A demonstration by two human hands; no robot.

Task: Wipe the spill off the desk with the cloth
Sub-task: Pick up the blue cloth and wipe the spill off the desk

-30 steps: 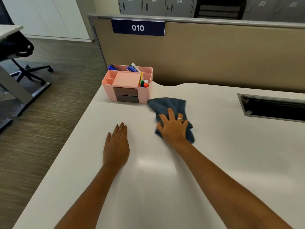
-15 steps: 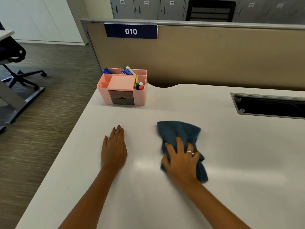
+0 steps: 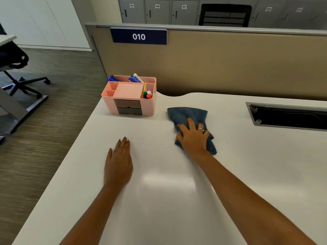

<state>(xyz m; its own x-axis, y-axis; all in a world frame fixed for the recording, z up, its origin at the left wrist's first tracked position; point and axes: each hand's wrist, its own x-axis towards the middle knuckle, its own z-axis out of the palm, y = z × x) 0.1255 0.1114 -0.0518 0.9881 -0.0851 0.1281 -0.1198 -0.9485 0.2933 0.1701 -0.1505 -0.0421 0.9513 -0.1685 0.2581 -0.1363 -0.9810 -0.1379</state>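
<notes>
The right hand (image 3: pixel 193 137) presses flat, fingers spread, on the blue cloth (image 3: pixel 189 119), which spreads out beyond the fingertips on the bench (image 3: pixel 247 165). Half a second ago, hand and cloth were nearer; the left hand (image 3: pixel 118 163) stays flat and open.

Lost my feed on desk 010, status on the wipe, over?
Right hand pressing blue cloth on desk. Left hand flat, empty. No spill discernible. Pink organizer just left of cloth, not touching.

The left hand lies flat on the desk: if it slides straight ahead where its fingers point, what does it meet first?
Probably the pink organizer. The left hand points slightly right of straight away, toward its front; bare desk lies between.
</notes>
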